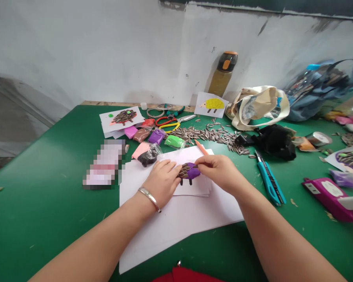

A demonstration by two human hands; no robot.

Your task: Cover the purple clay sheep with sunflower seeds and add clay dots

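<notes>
A purple clay body [194, 172] with rows of striped sunflower seeds on its left part lies on a small white card [194, 190]. Two short black legs show below it. My left hand [161, 183], with a silver bangle at the wrist, rests flat on the card, fingertips at the seeded side. At the clay's right edge, my right hand [222, 172] pinches a small dark sunflower seed [195, 166] against the purple surface. Under the card are large white sheets [164, 231]. An orange pen [201, 148] lies just beyond my right hand.
Loose sunflower seeds [213, 135] spread behind the card, near scissors [176, 123] and clay packets [157, 136]. A teal utility knife [269, 180] lies right, blade exposed. A bottle [222, 74], a cream bag [257, 107] and a hedgehog picture [211, 105] stand by the wall.
</notes>
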